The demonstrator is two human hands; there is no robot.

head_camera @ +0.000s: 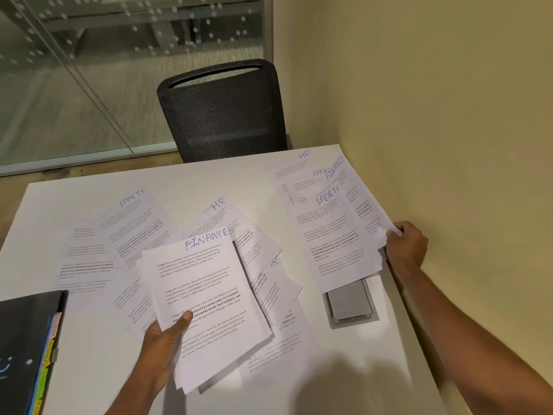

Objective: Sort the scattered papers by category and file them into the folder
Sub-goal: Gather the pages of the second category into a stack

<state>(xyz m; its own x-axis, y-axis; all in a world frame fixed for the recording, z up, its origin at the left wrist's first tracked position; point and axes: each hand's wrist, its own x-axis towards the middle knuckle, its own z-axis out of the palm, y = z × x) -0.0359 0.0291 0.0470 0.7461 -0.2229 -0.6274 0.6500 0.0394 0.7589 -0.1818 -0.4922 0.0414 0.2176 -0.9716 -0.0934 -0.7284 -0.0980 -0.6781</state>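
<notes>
Printed sheets headed SPORTS, HR and FINANCE lie scattered over the white table (209, 181). My left hand (163, 345) grips a small stack topped by a FINANCE sheet (206, 298), thumb on its lower left, held just above the table. My right hand (407, 247) pinches the right edge of another FINANCE sheet (359, 199) in the overlapping pile at the far right, where a SPORTS sheet (332, 235) lies on top. A SPORTS page (134, 217) and an HR page (218, 214) lie further left. The dark folder (24, 339) with coloured tabs sits at the lower left.
A grey cable hatch (350, 307) is set into the table, partly under the right pile. A black mesh chair (221, 112) stands behind the table. A wall runs close along the right edge, glass partition at the back left.
</notes>
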